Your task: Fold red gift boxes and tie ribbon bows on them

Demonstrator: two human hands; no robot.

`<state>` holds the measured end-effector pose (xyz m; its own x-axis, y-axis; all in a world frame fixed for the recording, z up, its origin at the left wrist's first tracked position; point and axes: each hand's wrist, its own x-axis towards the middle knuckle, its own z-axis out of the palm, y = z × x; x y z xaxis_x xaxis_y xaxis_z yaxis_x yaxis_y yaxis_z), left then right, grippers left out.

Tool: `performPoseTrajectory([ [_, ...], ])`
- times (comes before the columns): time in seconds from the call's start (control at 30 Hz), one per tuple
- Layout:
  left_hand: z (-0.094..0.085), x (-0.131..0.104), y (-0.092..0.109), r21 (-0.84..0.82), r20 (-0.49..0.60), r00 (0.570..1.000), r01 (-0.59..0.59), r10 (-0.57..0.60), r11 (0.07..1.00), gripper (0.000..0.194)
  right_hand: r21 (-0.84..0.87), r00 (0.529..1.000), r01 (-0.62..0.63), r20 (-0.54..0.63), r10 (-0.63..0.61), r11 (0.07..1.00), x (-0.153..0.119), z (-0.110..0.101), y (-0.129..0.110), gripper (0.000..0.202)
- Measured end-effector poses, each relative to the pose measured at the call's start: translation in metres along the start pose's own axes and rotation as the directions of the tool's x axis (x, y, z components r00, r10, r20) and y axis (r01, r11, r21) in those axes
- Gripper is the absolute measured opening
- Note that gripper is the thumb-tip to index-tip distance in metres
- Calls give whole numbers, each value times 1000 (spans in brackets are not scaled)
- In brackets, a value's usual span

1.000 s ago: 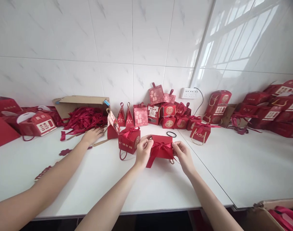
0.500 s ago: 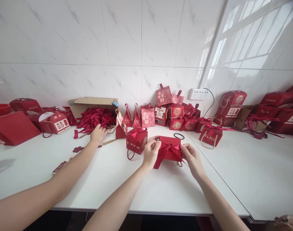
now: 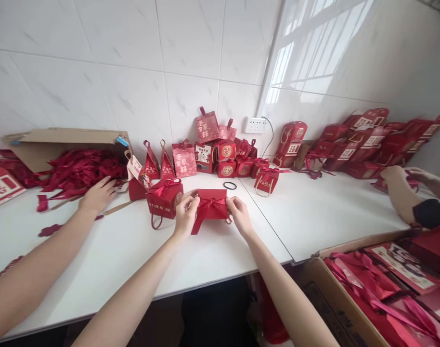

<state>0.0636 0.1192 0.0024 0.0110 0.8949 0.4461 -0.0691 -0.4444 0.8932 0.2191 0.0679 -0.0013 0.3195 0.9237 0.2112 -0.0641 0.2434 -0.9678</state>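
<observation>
A small red gift box (image 3: 217,193) with a satin ribbon tied in a bow (image 3: 210,206) across its front is between my two hands, above the white table. My left hand (image 3: 186,212) is closed at the box's left edge, its thumb and fingers pinched by the ribbon. At the right edge my right hand (image 3: 239,215) pinches the other side. Whether the fingers grip ribbon, cardboard or both is partly hidden. One ribbon tail hangs down at the lower left. Close to my left hand stands another red box (image 3: 161,205) with a bow and a cord handle.
Another person's hand (image 3: 99,195) rests by a carton (image 3: 61,135) of loose red ribbons. A co-worker's hands (image 3: 396,180) work at the far right. Red boxes (image 3: 227,168) line the wall. A black ring (image 3: 229,185) lies behind my box. A large carton (image 3: 316,272) stands front right.
My view has swung right, bringing the front carton and the co-worker's hands at the right into sight. My hands stay on the same box, with the bow still tied.
</observation>
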Motion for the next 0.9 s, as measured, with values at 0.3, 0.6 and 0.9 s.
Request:
performPoseTrajectory([
  [0.3, 2, 0, 0, 78, 0, 997, -78, 78, 994, 28, -70, 1000, -4, -1, 4, 998, -3, -3, 0, 37],
  [0.6, -6, 1, 7, 233, 127, 980, -176, 150, 956, 28, -485, 847, 518, 406, -343, 705, -11, -16, 4, 116],
  [0.9, 22, -61, 90, 439, 379, 611, -780, 695, 446, 17, -597, 773, 598, 250, -583, 535, -72, -41, -35, 99],
])
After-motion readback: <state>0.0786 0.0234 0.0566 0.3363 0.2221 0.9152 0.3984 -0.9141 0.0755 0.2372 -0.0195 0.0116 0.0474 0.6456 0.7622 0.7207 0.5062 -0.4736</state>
